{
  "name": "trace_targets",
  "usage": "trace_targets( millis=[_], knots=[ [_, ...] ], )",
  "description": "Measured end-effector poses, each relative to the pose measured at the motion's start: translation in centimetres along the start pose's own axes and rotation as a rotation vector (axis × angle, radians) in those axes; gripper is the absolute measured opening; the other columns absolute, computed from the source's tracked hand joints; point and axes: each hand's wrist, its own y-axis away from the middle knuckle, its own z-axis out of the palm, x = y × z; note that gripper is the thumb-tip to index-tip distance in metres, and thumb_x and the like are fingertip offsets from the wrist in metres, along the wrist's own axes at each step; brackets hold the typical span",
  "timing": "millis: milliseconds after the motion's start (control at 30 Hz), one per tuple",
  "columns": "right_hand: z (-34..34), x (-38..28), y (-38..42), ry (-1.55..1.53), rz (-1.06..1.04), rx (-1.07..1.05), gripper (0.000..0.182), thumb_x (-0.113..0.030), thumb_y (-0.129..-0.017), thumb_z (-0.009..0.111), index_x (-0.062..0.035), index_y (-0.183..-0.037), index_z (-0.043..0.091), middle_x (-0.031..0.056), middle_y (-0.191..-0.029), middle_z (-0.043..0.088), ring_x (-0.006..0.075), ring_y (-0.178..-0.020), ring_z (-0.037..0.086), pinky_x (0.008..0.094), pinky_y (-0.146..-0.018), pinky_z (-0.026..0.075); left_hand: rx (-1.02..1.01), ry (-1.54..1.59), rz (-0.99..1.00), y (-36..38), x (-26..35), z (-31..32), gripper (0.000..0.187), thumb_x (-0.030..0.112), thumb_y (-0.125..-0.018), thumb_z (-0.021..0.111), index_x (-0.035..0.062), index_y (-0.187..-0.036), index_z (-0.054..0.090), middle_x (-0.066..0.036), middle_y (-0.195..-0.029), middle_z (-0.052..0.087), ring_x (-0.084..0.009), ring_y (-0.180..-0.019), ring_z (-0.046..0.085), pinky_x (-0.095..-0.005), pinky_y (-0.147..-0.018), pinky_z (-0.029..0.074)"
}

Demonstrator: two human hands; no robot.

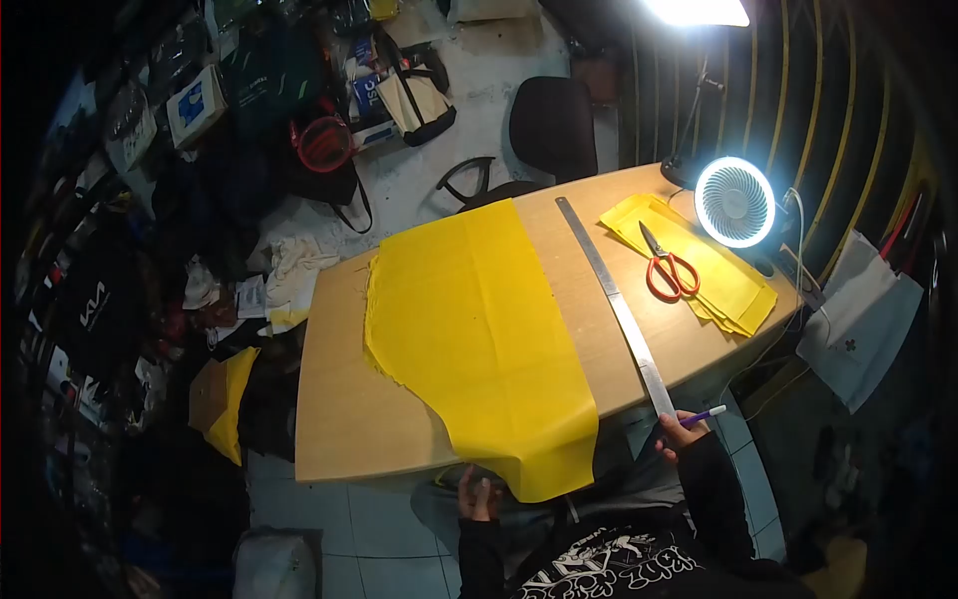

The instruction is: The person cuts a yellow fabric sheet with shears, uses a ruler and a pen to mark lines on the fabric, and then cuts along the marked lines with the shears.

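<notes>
A large yellow fabric sheet (479,319) lies on the table, its ragged edge to the left and its near end drooping over the front edge. My left hand (479,496) is just below that front edge, beside the drooping fabric, with fingers apart and nothing visible in them. A long metal ruler (621,319) lies across the table right of the sheet. At the ruler's near end, my right hand (683,435) grips it, and a purple pen with a white tip (704,416) sticks out from the same hand.
Red-handled scissors (672,276) rest on folded yellow fabric pieces (733,290) at the right of the wooden table (344,419). Behind them stand a lit round fan (734,203) and a lamp (699,12). A black chair (552,125) is beyond the table; bags and clutter fill the left.
</notes>
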Motion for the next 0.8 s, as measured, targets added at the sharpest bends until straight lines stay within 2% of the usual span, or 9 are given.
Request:
trace_targets(
  millis=[133,233,267,367,400,500,533,667,800],
  knots=[
    [1.6,-2.9,2.0,0.071,-0.174,-0.073,0.030,-0.027,-0.093,0.058,0.0019,-0.087,0.054,0.0108,-0.060,0.056,0.0155,-0.041,0.051,0.0274,-0.038,0.042,-0.136,0.219,-0.135,1.5,-1.0,-0.7,0.058,0.009,-0.085,0.070,0.0170,-0.133,0.038,-0.007,-0.091,0.063,-0.0171,-0.079,0.060,-0.0373,-0.073,0.053],
    [3.6,-5.5,2.5,0.077,-0.222,-0.120,0.027,-0.024,-0.093,0.056,0.0027,-0.087,0.054,0.0105,-0.060,0.055,0.0156,-0.042,0.051,0.0274,-0.038,0.042,0.056,0.262,-0.316,1.8,-2.3,-0.5,0.059,0.012,-0.085,0.071,0.0247,-0.132,0.038,-0.009,-0.112,0.059,-0.0241,-0.097,0.059,-0.0495,-0.081,0.051],
    [4.3,-6.1,2.2,0.095,-0.232,-0.151,0.026,-0.023,-0.093,0.055,0.0024,-0.090,0.055,0.0094,-0.060,0.055,0.0152,-0.043,0.052,0.0274,-0.038,0.042,0.061,0.251,-0.346,1.9,-2.5,-0.1,0.057,0.014,-0.086,0.070,0.0287,-0.130,0.038,-0.012,-0.129,0.050,-0.0304,-0.117,0.050,-0.0586,-0.089,0.045],
    [7.4,-7.0,0.1,0.042,-0.156,-0.170,0.025,-0.025,-0.093,0.056,0.0003,-0.093,0.055,0.0078,-0.061,0.054,0.0147,-0.043,0.052,0.0268,-0.039,0.043,-0.010,0.293,-0.355,2.6,-1.8,1.6,0.043,0.029,-0.085,0.072,0.0295,-0.121,0.049,-0.012,-0.131,0.049,-0.0322,-0.125,0.046,-0.0590,-0.095,0.043],
    [8.3,-6.8,-1.0,-0.017,-0.136,-0.189,0.025,-0.026,-0.093,0.058,-0.0008,-0.095,0.056,0.0070,-0.062,0.054,0.0143,-0.043,0.052,0.0265,-0.039,0.043,0.012,0.303,-0.392,2.9,-1.3,1.9,0.039,0.025,-0.087,0.070,0.0263,-0.121,0.049,-0.013,-0.131,0.050,-0.0331,-0.124,0.047,-0.0576,-0.094,0.044],
    [11.5,-5.7,-4.7,-0.061,-0.065,-0.229,0.027,-0.029,-0.092,0.061,-0.0030,-0.096,0.055,0.0049,-0.064,0.054,0.0137,-0.043,0.051,0.0256,-0.038,0.042,-0.107,-0.100,-0.528,3.6,0.7,1.9,0.038,0.019,-0.090,0.066,0.0186,-0.124,0.048,-0.014,-0.126,0.054,-0.0303,-0.119,0.053,-0.0517,-0.093,0.047],
    [12.7,-5.3,-5.5,-0.114,-0.056,-0.251,0.027,-0.028,-0.092,0.060,-0.0025,-0.094,0.052,0.0063,-0.063,0.054,0.0142,-0.041,0.051,0.0255,-0.037,0.040,-0.196,-0.230,-0.444,5.1,2.9,3.0,0.036,0.012,-0.092,0.062,0.0085,-0.125,0.048,-0.014,-0.116,0.058,-0.0252,-0.111,0.058,-0.0413,-0.091,0.050],
    [16.5,-5.2,-6.4,-0.047,-0.095,-0.260,0.028,-0.029,-0.093,0.058,-0.0029,-0.090,0.051,0.0084,-0.062,0.054,0.0155,-0.040,0.052,0.0263,-0.035,0.039,-0.561,-0.519,-0.047,6.7,8.0,4.7,0.035,0.005,-0.089,0.062,0.0001,-0.122,0.049,-0.010,-0.104,0.062,-0.0173,-0.101,0.060,-0.0294,-0.088,0.048],
    [18.6,-4.2,-6.6,-0.083,-0.094,-0.329,0.029,-0.027,-0.095,0.055,0.0013,-0.090,0.050,0.0118,-0.063,0.056,0.0196,-0.044,0.058,0.0293,-0.036,0.043,-0.581,-0.709,0.250,4.3,13.9,8.1,0.039,0.005,-0.085,0.065,0.0008,-0.121,0.049,-0.010,-0.104,0.062,-0.0169,-0.100,0.060,-0.0296,-0.088,0.047]
  ],
)
